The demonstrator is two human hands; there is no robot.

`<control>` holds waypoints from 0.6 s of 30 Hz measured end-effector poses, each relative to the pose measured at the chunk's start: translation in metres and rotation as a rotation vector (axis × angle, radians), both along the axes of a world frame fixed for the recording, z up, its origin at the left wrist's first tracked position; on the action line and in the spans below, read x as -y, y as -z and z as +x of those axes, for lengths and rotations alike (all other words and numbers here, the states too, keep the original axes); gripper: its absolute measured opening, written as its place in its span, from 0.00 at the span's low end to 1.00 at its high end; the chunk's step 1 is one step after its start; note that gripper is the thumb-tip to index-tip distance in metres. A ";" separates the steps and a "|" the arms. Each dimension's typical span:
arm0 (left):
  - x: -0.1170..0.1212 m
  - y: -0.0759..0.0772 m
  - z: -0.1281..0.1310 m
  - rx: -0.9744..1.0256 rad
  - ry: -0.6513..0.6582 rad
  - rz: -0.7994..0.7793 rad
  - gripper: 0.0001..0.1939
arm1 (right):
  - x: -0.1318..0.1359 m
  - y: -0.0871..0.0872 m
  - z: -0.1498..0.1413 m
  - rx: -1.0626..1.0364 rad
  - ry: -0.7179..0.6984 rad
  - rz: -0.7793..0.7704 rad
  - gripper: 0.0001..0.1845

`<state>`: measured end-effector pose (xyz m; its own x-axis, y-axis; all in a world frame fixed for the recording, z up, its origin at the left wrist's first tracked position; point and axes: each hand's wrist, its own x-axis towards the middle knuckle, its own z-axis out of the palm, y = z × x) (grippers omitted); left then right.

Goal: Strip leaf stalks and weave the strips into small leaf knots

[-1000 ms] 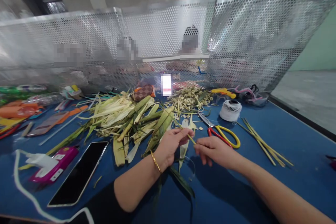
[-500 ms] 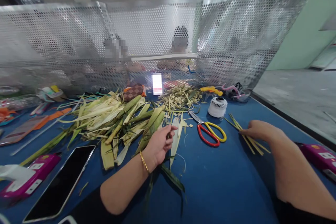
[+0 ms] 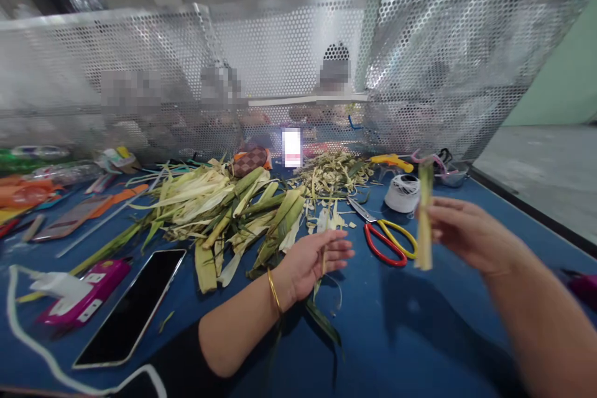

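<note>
My right hand [image 3: 457, 227] is raised over the table with a small bundle of thin green-yellow stalks [image 3: 423, 236] pinched between thumb and fingers. The bundle stands nearly upright and is blurred by motion. My left hand [image 3: 319, 258], with a gold bangle at the wrist, is turned palm inward, fingers loosely extended. A thin stalk [image 3: 323, 264] lies across its palm, partly hidden. Scissors [image 3: 385, 245] with red and yellow handles lie partly spread between the hands. A ball of white string [image 3: 402, 194] sits behind the bundle. Left of my left hand are piled corn husks [image 3: 209, 205].
A phone [image 3: 133, 308] and a magenta power strip [image 3: 86, 292] with a white plug and cable lie at the left. Shredded husk scraps [image 3: 333, 174] are heaped at the back before a perforated metal screen [image 3: 289, 43]. A yellow-handled tool [image 3: 392, 163] lies behind the string.
My right hand left the stalk at my left hand, reached right to the stalks lying on the table, and lifted them back toward the middle. My left hand stayed near its place, fingers straighter.
</note>
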<state>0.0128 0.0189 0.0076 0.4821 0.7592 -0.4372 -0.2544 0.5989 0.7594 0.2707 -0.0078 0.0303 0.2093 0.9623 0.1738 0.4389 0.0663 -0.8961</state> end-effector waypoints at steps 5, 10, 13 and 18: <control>0.007 0.008 0.003 0.096 0.176 -0.013 0.14 | 0.004 0.017 -0.094 -0.474 -0.232 -0.215 0.18; 0.011 0.010 0.002 0.075 0.234 0.023 0.14 | 0.001 0.031 -0.102 -0.398 -0.101 -0.145 0.18; 0.013 0.009 0.002 0.058 0.244 0.043 0.13 | 0.000 0.033 -0.099 -0.393 -0.101 -0.167 0.18; 0.015 0.008 0.004 0.050 0.259 0.029 0.10 | -0.001 0.036 -0.105 -0.357 -0.189 -0.190 0.21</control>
